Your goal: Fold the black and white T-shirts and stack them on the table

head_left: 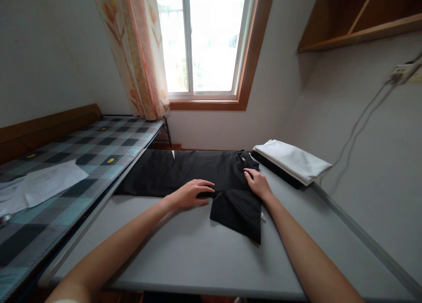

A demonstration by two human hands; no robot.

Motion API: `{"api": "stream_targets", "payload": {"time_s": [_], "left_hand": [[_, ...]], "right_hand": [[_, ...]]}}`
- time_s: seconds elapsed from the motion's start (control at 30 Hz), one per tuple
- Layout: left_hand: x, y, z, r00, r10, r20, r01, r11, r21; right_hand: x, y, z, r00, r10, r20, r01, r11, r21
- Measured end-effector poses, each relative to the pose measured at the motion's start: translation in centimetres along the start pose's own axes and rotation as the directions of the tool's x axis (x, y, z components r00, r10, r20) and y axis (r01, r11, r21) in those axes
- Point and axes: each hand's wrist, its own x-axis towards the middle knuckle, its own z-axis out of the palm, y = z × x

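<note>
A black short-sleeved shirt lies flat across the table, its body folded to a long strip. The collar with a small label is at the right end, and one sleeve spreads out toward me. My left hand rests at the strip's near edge beside the sleeve, fingers stretched out and apart. Near the collar, my right hand lies on the cloth with its fingers extended. Neither hand visibly grips the fabric.
Folded white cloth sits on folded black cloth at the table's back right. To the left is a checkered bed with papers. A wooden shelf and a plugged-in cord are on the right wall.
</note>
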Motion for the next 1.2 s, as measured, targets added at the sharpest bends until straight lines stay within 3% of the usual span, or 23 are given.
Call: {"api": "stream_targets", "payload": {"time_s": [0.17,0.3,0.37,0.43,0.47,0.53,0.6,0.67,0.8,1.03,1.1,1.2], "left_hand": [[1.9,2.1,0.2,0.987,0.131,0.095,-0.132,0.991,0.011],[2.2,3.0,0.5,0.976,0.195,0.099,-0.194,0.981,-0.018],[2.7,3.0,1.0,0.99,0.139,0.027,-0.134,0.98,-0.145],[3.5,2.3,1.5,0.989,-0.081,-0.122,0.034,0.937,-0.348],[4.0,1.7,1.8,0.952,-0.24,-0.187,0.132,0.879,-0.458],[4.6,0.3,2.2,0.816,-0.525,-0.242,0.286,0.731,-0.619],[4.8,-1.2,2.4,0.717,-0.647,-0.259,0.365,0.666,-0.65],[4.5,-2.2,2.5,0.679,-0.658,-0.327,0.417,0.712,-0.565],[3.5,-2.4,2.8,0.716,-0.563,-0.413,0.486,0.826,-0.284],[2.9,-0.8,2.9,0.845,-0.425,-0.325,0.44,0.898,-0.031],[2.9,-0.7,2.8,0.847,-0.43,-0.312,0.447,0.894,-0.016],[2.9,-1.0,2.9,0.814,-0.471,-0.339,0.487,0.872,-0.041]], "right_hand": [[0.2,0.2,-0.1,0.999,0.017,-0.038,-0.016,0.999,0.042],[0.1,0.3,0.0,0.999,-0.001,-0.049,0.004,0.998,0.068],[0.3,0.5,0.0,0.999,0.028,-0.047,-0.022,0.992,0.126],[0.5,0.9,0.0,0.995,0.087,-0.039,-0.076,0.971,0.226],[0.7,1.2,-0.1,0.992,0.12,-0.036,-0.104,0.953,0.285],[1.0,1.6,-0.2,0.985,0.166,-0.037,-0.138,0.908,0.395],[1.2,1.8,-0.3,0.98,0.194,-0.048,-0.148,0.867,0.476],[1.3,1.8,-0.5,0.975,0.215,-0.063,-0.151,0.839,0.522],[0.8,1.0,-0.9,0.975,0.202,-0.086,-0.144,0.883,0.446],[0.1,-0.1,-1.2,0.998,0.046,-0.031,-0.041,0.99,0.136],[0.1,0.1,-1.1,0.999,0.043,-0.011,-0.042,0.995,0.092],[0.2,0.5,-0.9,0.998,0.055,0.001,-0.055,0.995,0.082]]}}
